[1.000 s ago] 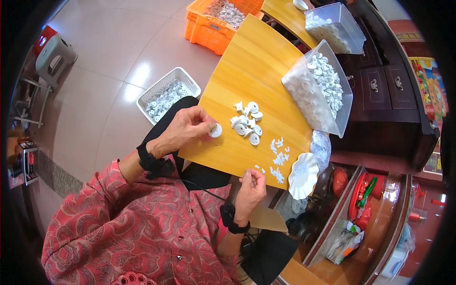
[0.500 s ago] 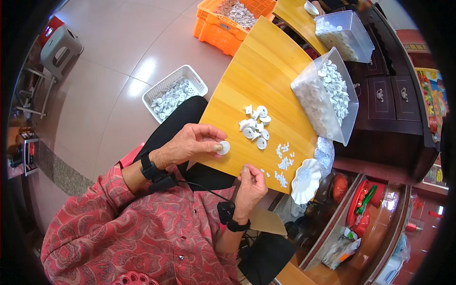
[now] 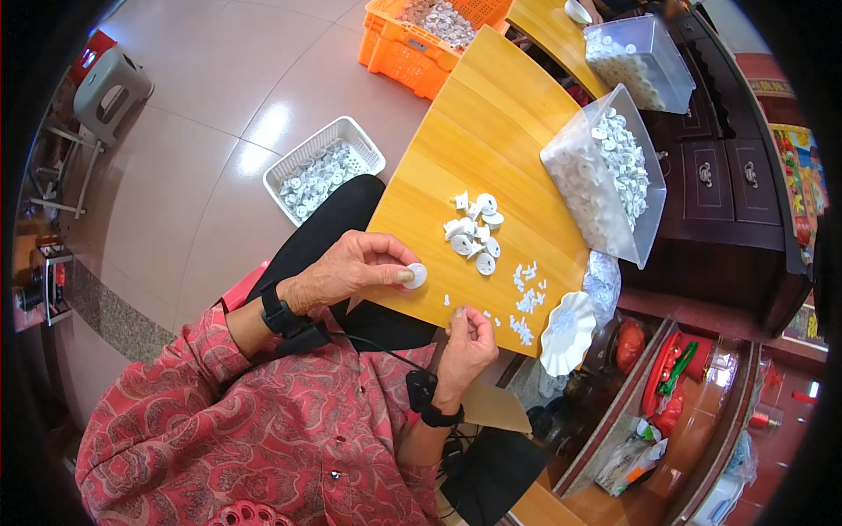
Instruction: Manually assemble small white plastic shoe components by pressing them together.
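Between the thumb and fingers of my left hand (image 3: pixel 355 267) is a white round plastic disc (image 3: pixel 415 276), held over the near edge of the wooden table (image 3: pixel 517 96). My right hand (image 3: pixel 467 349) is at the table's front edge, thumb and fingertips pressed together; whether anything is in them is too small to tell. A single small white peg (image 3: pixel 446 300) lies on the wood just beyond those fingertips. Farther out rests a pile of white round plastic parts with stems (image 3: pixel 474 235). To its right several small white pegs (image 3: pixel 528 302) are scattered.
A white scalloped dish (image 3: pixel 567 335) and a clear bin of white parts (image 3: pixel 605 175) stand at the right. On the floor are a white basket (image 3: pixel 355 133) and an orange crate (image 3: pixel 399 66). Another clear bin (image 3: pixel 640 66) and another person's hand (image 3: pixel 593 10) are at the far table.
The right hand has drawn back slightly, and the single peg now shows beyond its fingertips. The left hand keeps its hold on the disc. The view has shifted a little.
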